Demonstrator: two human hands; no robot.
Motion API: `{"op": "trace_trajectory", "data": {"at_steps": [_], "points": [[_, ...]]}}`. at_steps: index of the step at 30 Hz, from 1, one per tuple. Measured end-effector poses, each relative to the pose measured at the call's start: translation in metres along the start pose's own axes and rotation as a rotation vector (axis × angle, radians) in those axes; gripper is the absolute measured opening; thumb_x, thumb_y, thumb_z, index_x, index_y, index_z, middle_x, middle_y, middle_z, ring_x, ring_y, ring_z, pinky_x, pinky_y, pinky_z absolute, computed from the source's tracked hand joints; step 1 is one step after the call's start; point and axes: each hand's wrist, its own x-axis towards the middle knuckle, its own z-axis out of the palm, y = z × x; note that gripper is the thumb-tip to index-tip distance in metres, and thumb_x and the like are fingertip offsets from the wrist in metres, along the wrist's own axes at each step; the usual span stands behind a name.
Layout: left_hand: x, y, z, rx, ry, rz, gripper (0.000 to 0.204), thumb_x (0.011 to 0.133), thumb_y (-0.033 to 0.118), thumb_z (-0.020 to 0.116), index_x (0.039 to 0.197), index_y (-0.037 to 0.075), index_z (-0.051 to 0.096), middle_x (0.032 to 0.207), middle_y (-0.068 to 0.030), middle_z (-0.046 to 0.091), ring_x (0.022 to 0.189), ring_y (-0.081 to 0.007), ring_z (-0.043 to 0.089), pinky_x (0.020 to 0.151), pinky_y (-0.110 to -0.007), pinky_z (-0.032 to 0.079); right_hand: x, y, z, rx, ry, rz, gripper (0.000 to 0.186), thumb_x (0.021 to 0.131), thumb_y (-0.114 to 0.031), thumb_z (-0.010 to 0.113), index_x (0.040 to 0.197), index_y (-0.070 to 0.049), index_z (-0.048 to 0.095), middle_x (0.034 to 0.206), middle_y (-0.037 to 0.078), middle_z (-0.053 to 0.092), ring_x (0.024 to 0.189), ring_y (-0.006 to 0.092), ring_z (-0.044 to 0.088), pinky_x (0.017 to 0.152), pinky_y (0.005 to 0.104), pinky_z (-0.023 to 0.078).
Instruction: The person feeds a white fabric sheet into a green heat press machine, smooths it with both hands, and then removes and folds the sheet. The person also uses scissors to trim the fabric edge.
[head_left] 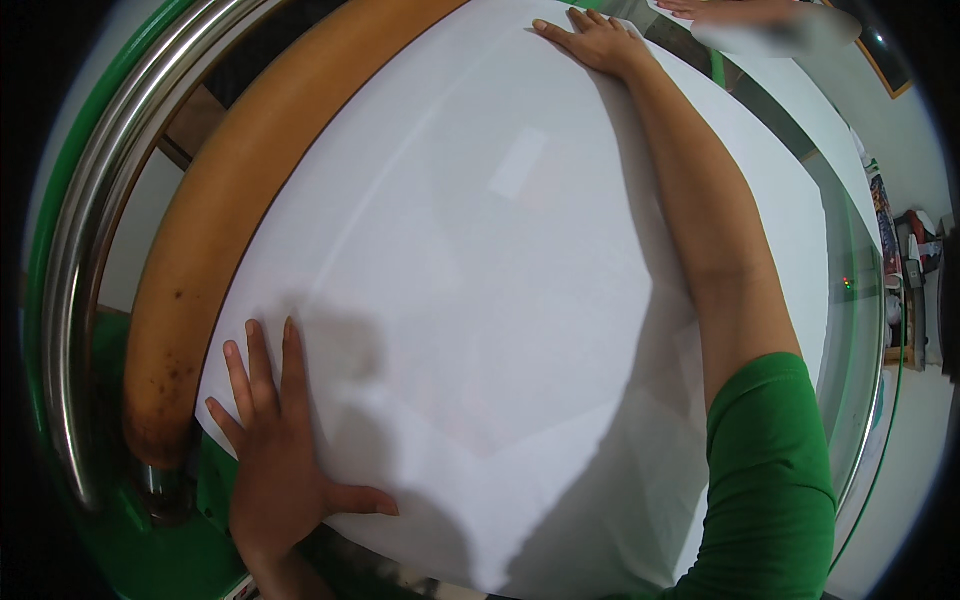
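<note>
A wide white cloth (pixel 440 300) is spread in front of me, with a faint crease running along it and a darker underlayer showing through. My left hand (pixel 270 450) lies palm down on its near left corner, fingers spread and thumb pointing right. At the far end my right hand (pixel 595 42) rests flat near the cloth's far edge, fingers apart, the arm stretched across the right side. Neither hand grips anything. Along the cloth's left edge runs a long orange-brown padded roller (pixel 225 190), with dark spots near its close end.
Beyond the roller are shiny metal rods (pixel 75 300) and a green frame (pixel 110 540). Another person's hand (pixel 690 10) rests on white cloth at the far right. A glass-like panel (pixel 850 300) with small lights stands at the right, and shelves (pixel 905 290) with items behind it.
</note>
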Motion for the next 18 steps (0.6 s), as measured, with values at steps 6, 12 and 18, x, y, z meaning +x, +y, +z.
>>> {"op": "trace_trajectory", "data": {"at_steps": [6, 12, 18], "points": [[-0.001, -0.005, 0.006, 0.027, 0.043, 0.027, 0.185, 0.022, 0.068, 0.096, 0.172, 0.011, 0.005, 0.176, -0.0288, -0.003, 0.161, -0.0532, -0.007, 0.116, -0.083, 0.009, -0.021, -0.019, -0.027, 0.008, -0.05, 0.028, 0.111, 0.095, -0.09, 0.027, 0.166, -0.004, 0.033, 0.171, 0.027, 0.029, 0.159, 0.0443, 0.028, 0.13, 0.0504, 0.022], [0.0, -0.003, 0.002, -0.007, 0.001, 0.004, 0.184, 0.022, 0.065, 0.098, 0.172, 0.01, 0.007, 0.176, -0.0293, -0.003, 0.162, -0.0529, -0.007, 0.117, -0.083, 0.007, -0.009, -0.011, -0.008, -0.014, 0.008, 0.031, 0.125, 0.083, -0.101, 0.027, 0.168, -0.01, 0.032, 0.173, 0.021, 0.028, 0.16, 0.0437, 0.025, 0.131, 0.0519, 0.021], [-0.003, 0.001, -0.002, -0.005, 0.032, -0.012, 0.18, 0.021, 0.06, 0.101, 0.171, 0.009, 0.015, 0.176, -0.0271, 0.005, 0.163, -0.0501, 0.001, 0.12, -0.079, 0.011, -0.016, -0.014, -0.015, 0.008, -0.095, 0.036, 0.111, 0.096, -0.089, 0.023, 0.168, -0.005, 0.027, 0.173, 0.025, 0.025, 0.161, 0.043, 0.024, 0.131, 0.0497, 0.019]]}}
